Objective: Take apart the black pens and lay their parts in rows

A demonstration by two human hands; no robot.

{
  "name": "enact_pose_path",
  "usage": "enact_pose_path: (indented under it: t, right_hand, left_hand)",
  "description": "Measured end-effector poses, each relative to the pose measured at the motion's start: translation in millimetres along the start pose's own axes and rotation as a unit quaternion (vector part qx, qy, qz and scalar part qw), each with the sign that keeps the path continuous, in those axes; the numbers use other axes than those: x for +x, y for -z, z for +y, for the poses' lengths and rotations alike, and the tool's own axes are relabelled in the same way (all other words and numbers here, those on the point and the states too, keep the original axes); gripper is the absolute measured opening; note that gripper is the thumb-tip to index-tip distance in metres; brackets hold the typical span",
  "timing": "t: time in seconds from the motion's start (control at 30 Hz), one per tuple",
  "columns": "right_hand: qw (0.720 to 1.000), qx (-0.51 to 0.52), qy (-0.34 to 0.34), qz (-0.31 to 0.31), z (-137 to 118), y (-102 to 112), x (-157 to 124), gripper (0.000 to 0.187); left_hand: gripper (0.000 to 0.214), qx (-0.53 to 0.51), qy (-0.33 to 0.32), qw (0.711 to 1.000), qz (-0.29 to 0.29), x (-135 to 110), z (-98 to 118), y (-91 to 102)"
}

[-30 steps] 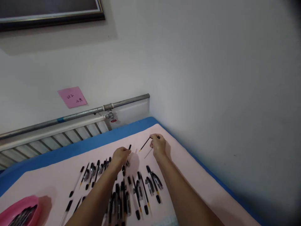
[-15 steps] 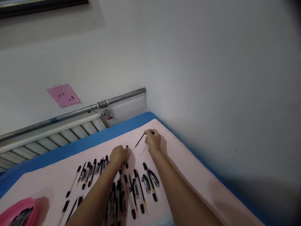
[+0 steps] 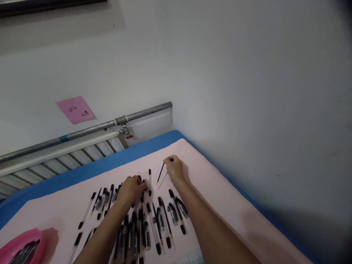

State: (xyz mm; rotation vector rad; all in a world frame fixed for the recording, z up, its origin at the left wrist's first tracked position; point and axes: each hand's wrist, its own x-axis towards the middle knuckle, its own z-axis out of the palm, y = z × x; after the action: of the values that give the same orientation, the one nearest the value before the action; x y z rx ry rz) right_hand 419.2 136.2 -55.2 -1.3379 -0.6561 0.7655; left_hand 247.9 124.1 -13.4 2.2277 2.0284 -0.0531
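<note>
At the near left, a pink bowl (image 3: 35,238) holds dark pens or pen parts (image 3: 26,253), too blurred to tell which. To its right, on the pink sheet (image 3: 233,216), lies a row of pen parts, led by a clear barrel (image 3: 87,211). The left hand (image 3: 132,189) is low at the far end of this row, its fingertips at some small dark pieces (image 3: 144,182); whether it grasps them or merely touches them cannot be told. Nearer lies a denser cluster of pen parts (image 3: 136,234), partly behind the left forearm. Just right of the fingertips, a second barrel (image 3: 150,182) lies alone. Right of that, the right hand (image 3: 174,168) pinches a slim refill (image 3: 160,174) by its far end, the yellow-banded end slanting down towards the sheet.

The step in hand seems to be placing loose pen parts side by side. Setting the refill down would call for lowering it clear of the barrel, then loosening the pinch.
</note>
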Motion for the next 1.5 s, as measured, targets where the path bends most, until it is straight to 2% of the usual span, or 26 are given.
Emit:
enact_pose_path:
  t: [0.2, 0.43, 0.7, 1.0, 1.23, 1.5]
  right_hand:
    - [0.994, -0.093, 0.035, -0.04, 1.4, -6.0, -9.1, 0.004]
    - [0.986, -0.145, 0.049, -0.062, 1.9, -8.0, -9.9, 0.005]
    - [0.972, -0.204, 0.068, -0.096, 6.7, -19.0, -7.3, 0.007]
    - [0.927, -0.315, 0.102, -0.176, 6.4, -21.4, -9.3, 0.009]
    - [0.881, -0.386, 0.137, -0.237, 5.7, -26.1, -19.8, 0.012]
    - [0.856, -0.424, 0.148, -0.256, 1.0, -26.2, -22.6, 0.017]
  left_hand:
    - [0.024, -0.012, 0.002, 1.0, -0.005, 2.1, -0.5, -3.6]
    - [0.023, -0.017, -0.003, 1.0, -0.008, 0.6, 1.4, -4.0]
    - [0.024, -0.012, -0.03, 0.999, 0.016, -12.7, 8.0, 0.4]
    - [0.026, -0.001, -0.043, 0.999, 0.017, -18.0, 17.4, -14.6]
    - [0.027, -0.005, -0.054, 0.998, 0.021, -20.8, 15.2, -16.2]
    - [0.026, -0.037, -0.045, 0.998, 0.026, -25.2, 14.3, -16.4]
